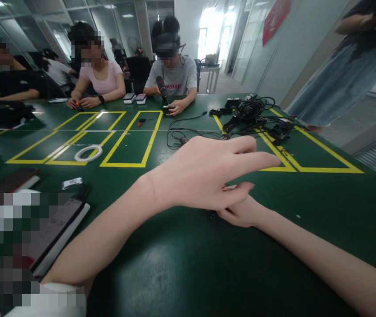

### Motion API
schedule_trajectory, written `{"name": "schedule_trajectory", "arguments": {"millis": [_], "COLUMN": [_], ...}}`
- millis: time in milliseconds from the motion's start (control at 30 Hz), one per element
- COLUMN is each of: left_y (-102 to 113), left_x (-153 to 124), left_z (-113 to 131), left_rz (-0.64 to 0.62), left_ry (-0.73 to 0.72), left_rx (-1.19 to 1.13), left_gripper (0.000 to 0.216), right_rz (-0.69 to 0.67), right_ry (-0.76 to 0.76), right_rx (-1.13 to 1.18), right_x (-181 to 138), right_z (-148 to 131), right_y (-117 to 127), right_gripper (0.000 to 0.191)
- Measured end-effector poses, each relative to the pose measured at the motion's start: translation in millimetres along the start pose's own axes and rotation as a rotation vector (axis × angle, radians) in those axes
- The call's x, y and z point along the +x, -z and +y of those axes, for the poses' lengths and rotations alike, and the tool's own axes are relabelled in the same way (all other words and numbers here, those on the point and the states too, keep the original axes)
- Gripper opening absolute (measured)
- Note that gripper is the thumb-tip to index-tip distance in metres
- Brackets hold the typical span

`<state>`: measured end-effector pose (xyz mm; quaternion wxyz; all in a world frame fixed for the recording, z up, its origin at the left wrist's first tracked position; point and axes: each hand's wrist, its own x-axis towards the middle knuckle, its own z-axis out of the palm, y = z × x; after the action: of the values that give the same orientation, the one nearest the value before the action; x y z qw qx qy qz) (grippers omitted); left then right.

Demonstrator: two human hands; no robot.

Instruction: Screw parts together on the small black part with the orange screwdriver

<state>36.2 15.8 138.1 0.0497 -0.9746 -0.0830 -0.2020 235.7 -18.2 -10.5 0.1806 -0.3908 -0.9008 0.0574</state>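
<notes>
Small black object, shape and material unclear, just beside the curled right hand, below the loosely spread left hand; cannot tell whether gripped by either. Probably mid-handling; calls next for steady support.

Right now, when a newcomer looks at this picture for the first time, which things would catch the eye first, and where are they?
Probably first the person's bare left hand, large in the centre, partly hiding the bare right hand from view. Next may come the bright yellow rectangular outlines across the dark green table, then the tangled black cables toward its far right.
</notes>
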Motion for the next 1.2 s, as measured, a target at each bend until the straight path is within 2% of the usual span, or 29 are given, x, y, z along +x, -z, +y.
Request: {"name": "schedule_trajectory", "arguments": {"millis": [233, 400, 567, 1200], "left_y": [0.6, -0.7, -0.5, 0.6], "left_x": [-0.3, -0.3, -0.1, -0.4], "left_z": [0.6, -0.1, -1.2, 0.9], "left_rz": [-0.009, 0.006, 0.003, -0.007], "left_ry": [0.020, -0.003, 0.001, 0.022], "left_rx": [-0.026, -0.048, -0.039, 0.005], "left_gripper": [0.044, 0.046, 0.046, 0.043], "right_rz": [-0.006, 0.010, 0.017, 0.031], "right_ry": [0.011, 0.000, 0.021, 0.023], "right_rx": [-0.044, 0.011, -0.016, -0.059], "right_x": [1.6, 1.2, 0.7, 0.9], "right_z": [-1.8, -1.5, -0.6, -0.8], "right_y": [2.3, 1.3, 0.0, -0.2], "right_gripper": [0.027, 0.020, 0.026, 0.026]}}
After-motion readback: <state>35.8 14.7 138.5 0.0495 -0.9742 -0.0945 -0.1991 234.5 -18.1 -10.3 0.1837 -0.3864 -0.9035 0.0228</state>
